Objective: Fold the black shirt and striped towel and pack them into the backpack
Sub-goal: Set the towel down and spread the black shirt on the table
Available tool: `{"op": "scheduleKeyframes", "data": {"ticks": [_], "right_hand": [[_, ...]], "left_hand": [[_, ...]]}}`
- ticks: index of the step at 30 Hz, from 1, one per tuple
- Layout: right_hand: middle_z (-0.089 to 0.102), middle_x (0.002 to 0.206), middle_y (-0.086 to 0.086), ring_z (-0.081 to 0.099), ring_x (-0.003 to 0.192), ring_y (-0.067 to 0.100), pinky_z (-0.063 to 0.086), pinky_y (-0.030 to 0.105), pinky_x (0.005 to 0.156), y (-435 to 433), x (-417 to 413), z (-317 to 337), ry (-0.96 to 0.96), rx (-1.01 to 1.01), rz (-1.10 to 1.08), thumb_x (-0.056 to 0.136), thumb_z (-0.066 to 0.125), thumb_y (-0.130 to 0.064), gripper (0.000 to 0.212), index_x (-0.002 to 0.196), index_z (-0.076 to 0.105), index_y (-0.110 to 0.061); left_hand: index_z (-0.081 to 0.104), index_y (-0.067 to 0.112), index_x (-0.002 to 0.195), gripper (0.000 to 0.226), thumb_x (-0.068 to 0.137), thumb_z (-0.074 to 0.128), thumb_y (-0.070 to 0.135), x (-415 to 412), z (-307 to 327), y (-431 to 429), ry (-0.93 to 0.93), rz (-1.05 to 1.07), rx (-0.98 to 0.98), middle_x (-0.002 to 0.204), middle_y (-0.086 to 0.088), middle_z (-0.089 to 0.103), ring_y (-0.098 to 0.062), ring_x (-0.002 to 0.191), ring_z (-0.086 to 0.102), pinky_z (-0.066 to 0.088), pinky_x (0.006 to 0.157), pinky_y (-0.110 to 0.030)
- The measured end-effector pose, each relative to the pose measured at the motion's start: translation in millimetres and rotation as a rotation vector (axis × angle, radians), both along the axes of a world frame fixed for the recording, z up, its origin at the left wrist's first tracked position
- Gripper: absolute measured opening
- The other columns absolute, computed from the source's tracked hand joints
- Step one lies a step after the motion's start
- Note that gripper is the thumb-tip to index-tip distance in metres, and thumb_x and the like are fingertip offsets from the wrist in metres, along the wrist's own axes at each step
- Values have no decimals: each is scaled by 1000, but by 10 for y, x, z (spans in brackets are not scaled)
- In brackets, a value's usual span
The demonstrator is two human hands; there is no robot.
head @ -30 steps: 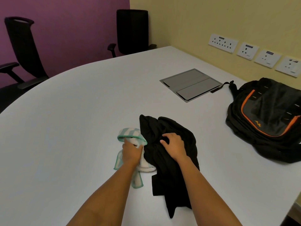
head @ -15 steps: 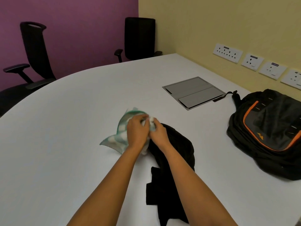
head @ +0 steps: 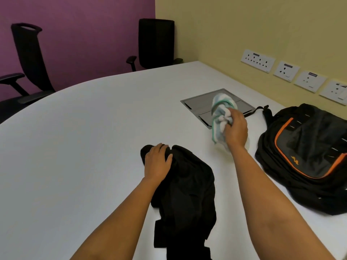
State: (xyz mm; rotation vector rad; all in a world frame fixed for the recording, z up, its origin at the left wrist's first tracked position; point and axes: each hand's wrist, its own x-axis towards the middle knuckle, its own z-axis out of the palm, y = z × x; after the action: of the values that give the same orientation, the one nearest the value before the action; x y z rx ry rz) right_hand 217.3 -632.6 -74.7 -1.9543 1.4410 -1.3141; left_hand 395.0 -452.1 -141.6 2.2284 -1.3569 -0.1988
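Broadly: white table (head: 75, 156), far edge curved. Fills most of the view and carries the rest.

Next, black backpack (head: 308, 152) with orange trim. Lies slumped on the table's right side, close to the yellow wall, well apart from the shirt.

Then black shirt (head: 187, 194). Sprawls crumpled and unfolded on the table, running from the middle down to the near edge between the two forearms.

Two black chairs beyond the table: one at far left (head: 30, 59), one at the corner (head: 155, 42). Stand against the purple wall.

Grey panel (head: 199, 102). Sits flush in the tabletop, beyond the backpack's strap.

Left hand (head: 157, 162). Rests palm down on the shirt's bunched far end, fingers laid loosely over the cloth, not clenched.

Right hand (head: 235, 130). Clutches the towel, fingers wrapped tight round it.

Towel (head: 220, 113), white with green stripes. Hangs bunched from that fist, raised off the table, between shirt and backpack, partly covering the panel.

White sockets (head: 258, 61). Line the yellow wall in a row.
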Motion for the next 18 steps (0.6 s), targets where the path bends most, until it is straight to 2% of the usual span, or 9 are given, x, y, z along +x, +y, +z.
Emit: {"op": "scheduleKeyframes", "data": {"ticks": [4,6,8,10,13,15,18], "right_hand": [[57,124,5,51,112,23,34,24,84,-282,-299,-447,139,105,-71,98,41,-29,32,122,58,-18],[56,126,13,50,115,32,39,34,92,-318,-363,-636,298,38,-90,96,47,-19,31,124,58,-10],[50,134,17,46,121,37,38,43,98,-311,-377,-806,535,5,-58,90,54,-9,39,130,53,-10],[30,151,13,30,136,34,28,45,108,-301,-370,-965,744,155,18,89,55,-14,59,144,34,-19],[-5,159,6,1,146,30,10,49,116,-254,-355,-1206,957,447,175,95,43,-42,74,151,-2,-25],[-13,159,4,-5,146,30,5,51,116,-211,-335,-1306,993,578,248,96,36,-50,76,150,-12,-27],[-16,158,4,-7,146,31,3,52,115,-220,-317,-1308,985,651,286,96,35,-52,77,149,-15,-27]], "left_hand": [[39,18,142,49,98,39,38,-35,-230,-144,13,11,118,149,-5,35,-21,139,30,22,114,-37],[37,17,142,49,98,38,39,-43,-343,-206,13,31,164,150,-5,34,-22,139,30,23,114,-37],[36,17,143,50,98,39,39,-53,-435,-260,12,43,189,150,-5,35,-22,138,30,24,113,-37],[34,18,144,50,98,38,39,-58,-503,-313,21,56,194,150,-4,34,-21,139,30,24,113,-36],[32,18,145,51,98,38,38,-39,-561,-345,28,65,192,151,-4,32,-22,139,29,24,114,-37],[30,19,146,52,99,37,38,-22,-585,-346,30,63,194,152,-4,31,-22,139,29,24,114,-37],[29,20,147,52,99,36,38,-2,-611,-323,27,55,199,153,-3,29,-22,140,28,24,115,-38]]}}
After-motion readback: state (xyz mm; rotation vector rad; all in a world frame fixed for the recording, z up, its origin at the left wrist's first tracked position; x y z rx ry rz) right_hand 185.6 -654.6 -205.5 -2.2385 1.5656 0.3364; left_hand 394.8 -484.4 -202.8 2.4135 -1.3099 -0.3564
